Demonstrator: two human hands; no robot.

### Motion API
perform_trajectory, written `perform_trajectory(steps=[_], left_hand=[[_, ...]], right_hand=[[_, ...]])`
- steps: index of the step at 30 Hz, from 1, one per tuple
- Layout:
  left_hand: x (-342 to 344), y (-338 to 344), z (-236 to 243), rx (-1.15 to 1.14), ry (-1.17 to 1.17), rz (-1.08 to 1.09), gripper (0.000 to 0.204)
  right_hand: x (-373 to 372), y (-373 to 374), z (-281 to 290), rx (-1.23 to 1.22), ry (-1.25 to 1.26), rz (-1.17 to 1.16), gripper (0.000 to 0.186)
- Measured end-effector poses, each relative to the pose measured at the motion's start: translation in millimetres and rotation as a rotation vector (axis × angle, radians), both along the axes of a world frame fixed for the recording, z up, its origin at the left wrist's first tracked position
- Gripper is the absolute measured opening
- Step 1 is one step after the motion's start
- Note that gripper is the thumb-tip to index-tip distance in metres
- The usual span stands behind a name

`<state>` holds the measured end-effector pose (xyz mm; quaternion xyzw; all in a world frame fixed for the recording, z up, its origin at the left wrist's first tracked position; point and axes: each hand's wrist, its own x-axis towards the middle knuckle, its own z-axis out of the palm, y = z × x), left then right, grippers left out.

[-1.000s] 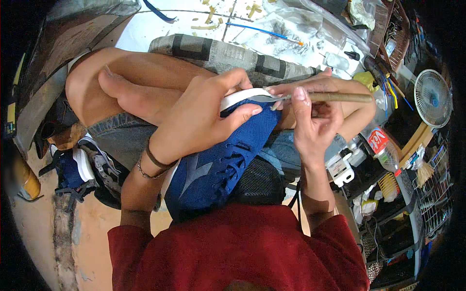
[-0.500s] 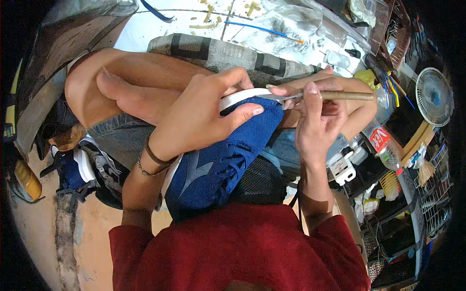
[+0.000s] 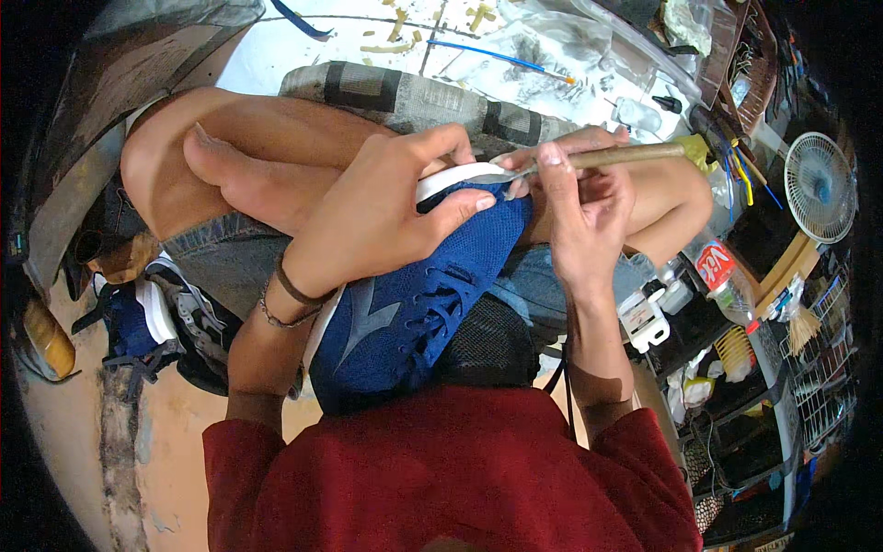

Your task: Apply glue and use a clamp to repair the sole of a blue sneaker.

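Your right grip (image 3: 589,221) clamps the wooden-handled blade (image 3: 612,157), its length pointing left to the toe of the blue sneaker (image 3: 432,285) that your left grip (image 3: 372,212) clamps

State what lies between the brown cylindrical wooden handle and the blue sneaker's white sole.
A thin grey metal blade, beside the right hand's grip, runs from handle to sole in the head view.

The held shoe (image 3: 464,258) lies over the lap (image 3: 543,294), toe toward the far side. Left of the lap sits another shoe (image 3: 129,317); beyond the legs (image 3: 267,124), fabric (image 3: 441,106); right, a bottle (image 3: 720,276) (a fan (image 3: 821,187) stands farther right).
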<state>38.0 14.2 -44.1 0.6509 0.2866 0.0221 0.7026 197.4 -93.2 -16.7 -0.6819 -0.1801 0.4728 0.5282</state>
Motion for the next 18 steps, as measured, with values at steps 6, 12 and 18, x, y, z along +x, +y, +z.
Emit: perform_trajectory(steps=[6,12,18], left_hand=[[2.9,-1.7,-2.1,0.031,-0.024,0.004,0.021],[3.8,-2.9,-2.3,-0.060,-0.062,0.016,0.019],[2.5,-1.9,-0.6,-0.119,-0.054,0.010,0.020]], right_hand=[[-14.0,0.2,-2.3,0.026,-0.138,-0.072,0.007],[-9.0,-2.4,3.2,-0.020,-0.214,-0.087,0.010],[0.1,-7.8,-2.1,0.038,-0.095,-0.114,0.013]])
